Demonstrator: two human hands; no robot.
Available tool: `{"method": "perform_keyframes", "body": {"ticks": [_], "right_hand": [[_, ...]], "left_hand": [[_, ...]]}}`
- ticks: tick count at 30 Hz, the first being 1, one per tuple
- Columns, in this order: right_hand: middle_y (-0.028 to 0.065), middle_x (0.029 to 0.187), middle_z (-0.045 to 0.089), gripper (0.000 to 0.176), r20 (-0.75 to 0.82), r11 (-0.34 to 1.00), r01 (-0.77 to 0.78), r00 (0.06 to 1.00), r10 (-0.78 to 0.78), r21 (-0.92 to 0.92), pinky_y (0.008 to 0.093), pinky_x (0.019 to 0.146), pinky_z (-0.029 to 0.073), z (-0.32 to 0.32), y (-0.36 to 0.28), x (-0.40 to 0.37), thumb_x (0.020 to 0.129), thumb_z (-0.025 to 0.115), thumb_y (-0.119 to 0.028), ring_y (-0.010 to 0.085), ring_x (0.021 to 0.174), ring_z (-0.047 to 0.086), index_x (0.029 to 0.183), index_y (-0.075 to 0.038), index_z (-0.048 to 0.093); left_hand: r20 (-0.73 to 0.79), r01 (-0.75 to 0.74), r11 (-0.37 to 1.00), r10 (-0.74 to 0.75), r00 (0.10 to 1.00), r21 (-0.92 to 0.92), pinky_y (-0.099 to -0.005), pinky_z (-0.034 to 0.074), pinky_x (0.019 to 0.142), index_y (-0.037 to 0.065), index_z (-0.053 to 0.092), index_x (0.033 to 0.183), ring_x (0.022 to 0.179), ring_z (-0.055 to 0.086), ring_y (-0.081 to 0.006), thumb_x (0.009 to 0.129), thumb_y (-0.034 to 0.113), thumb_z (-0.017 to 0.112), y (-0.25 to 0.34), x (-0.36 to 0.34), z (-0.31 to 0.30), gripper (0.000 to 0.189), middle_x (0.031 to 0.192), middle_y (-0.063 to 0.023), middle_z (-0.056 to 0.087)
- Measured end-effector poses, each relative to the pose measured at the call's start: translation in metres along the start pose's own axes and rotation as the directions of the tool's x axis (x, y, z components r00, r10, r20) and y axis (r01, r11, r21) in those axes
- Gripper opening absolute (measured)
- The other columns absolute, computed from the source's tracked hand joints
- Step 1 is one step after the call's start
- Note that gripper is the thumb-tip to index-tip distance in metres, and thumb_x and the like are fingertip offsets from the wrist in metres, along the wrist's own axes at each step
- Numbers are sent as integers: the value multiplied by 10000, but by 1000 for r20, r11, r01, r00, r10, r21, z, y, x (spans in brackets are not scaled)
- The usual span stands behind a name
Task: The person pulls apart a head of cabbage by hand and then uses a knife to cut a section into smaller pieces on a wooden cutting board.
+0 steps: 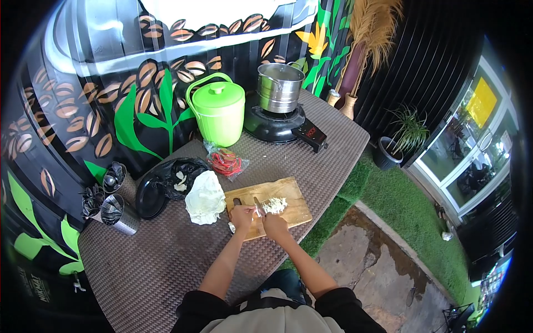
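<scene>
A wooden cutting board [300, 208] lies on the woven-pattern table, with a small pile of chopped pale pieces [275, 205] on it. My right hand [275, 226] is closed round a knife [259, 206], its blade pointing away from me, just left of the pile. Beside the blade, my left hand [242, 217] has its fingers pressed together near a small pale piece; what they hold is too small to name. A dark-handled item [237, 201] lies just beyond my left hand. Left of the board is a large whitish cabbage-like piece [205, 198].
Behind the board are a bag of red chillies [226, 162], a green lidded bucket [220, 114] and a steel pot [280, 89] on a black stove [272, 125]. Leftward stand a black plate [150, 201], a black bag [191, 167] and metal utensil holders [127, 221].
</scene>
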State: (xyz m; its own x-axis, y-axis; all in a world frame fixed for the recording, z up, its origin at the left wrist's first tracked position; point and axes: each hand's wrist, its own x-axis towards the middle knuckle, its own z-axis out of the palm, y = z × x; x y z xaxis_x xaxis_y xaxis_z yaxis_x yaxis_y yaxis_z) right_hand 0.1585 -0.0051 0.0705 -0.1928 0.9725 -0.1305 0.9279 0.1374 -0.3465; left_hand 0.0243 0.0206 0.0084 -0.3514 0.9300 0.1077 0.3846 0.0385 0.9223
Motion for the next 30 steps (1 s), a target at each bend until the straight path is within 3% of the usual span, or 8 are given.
{"method": "perform_keyframes", "body": {"ticks": [3,10,15,18,22,30], "right_hand": [[257,849,641,352,7,998,-18,1000,18,61,500,741,508,2,-3,-17,958,412,-320,419,818,640,980,6,543],[252,804,642,302,1,989,-106,994,107,106,477,695,525,16,-22,-31,952,429,-300,394,786,656,981,-7,495],[227,795,656,259,-67,994,-84,995,79,-70,430,614,546,29,-28,-17,938,450,-264,331,734,678,954,-12,506],[236,818,656,293,-47,1000,27,998,-28,-16,445,656,540,12,-13,2,946,435,-279,354,763,671,961,0,524],[260,833,643,348,39,992,-19,999,14,124,487,746,510,-9,-12,-5,950,425,-309,409,829,646,982,19,537],[236,754,646,323,-72,997,-55,996,58,48,480,670,523,11,-17,-23,952,430,-316,403,732,655,954,-7,523]], "left_hand": [[15,16,999,-15,1000,-42,-259,516,630,44,735,852,701,694,-178,746,116,745,11,-5,-4,128,781,-107,710],[51,34,998,-31,998,-54,-253,505,607,21,729,852,664,685,-165,746,99,738,-2,2,-1,132,756,-108,708],[39,40,999,-40,998,-20,-264,506,598,27,731,830,651,683,-174,724,108,756,0,5,-1,136,748,-107,706],[32,7,1000,-7,999,-2,-268,510,601,32,733,806,650,683,-180,711,108,764,-6,6,-1,126,741,-107,704],[14,-16,998,15,1000,64,-267,521,628,35,735,798,665,687,-184,704,104,767,-9,7,1,121,738,-111,702],[27,9,997,-7,1000,-77,-272,513,628,33,733,831,682,686,-184,732,97,746,-4,1,0,119,755,-122,703]]}}
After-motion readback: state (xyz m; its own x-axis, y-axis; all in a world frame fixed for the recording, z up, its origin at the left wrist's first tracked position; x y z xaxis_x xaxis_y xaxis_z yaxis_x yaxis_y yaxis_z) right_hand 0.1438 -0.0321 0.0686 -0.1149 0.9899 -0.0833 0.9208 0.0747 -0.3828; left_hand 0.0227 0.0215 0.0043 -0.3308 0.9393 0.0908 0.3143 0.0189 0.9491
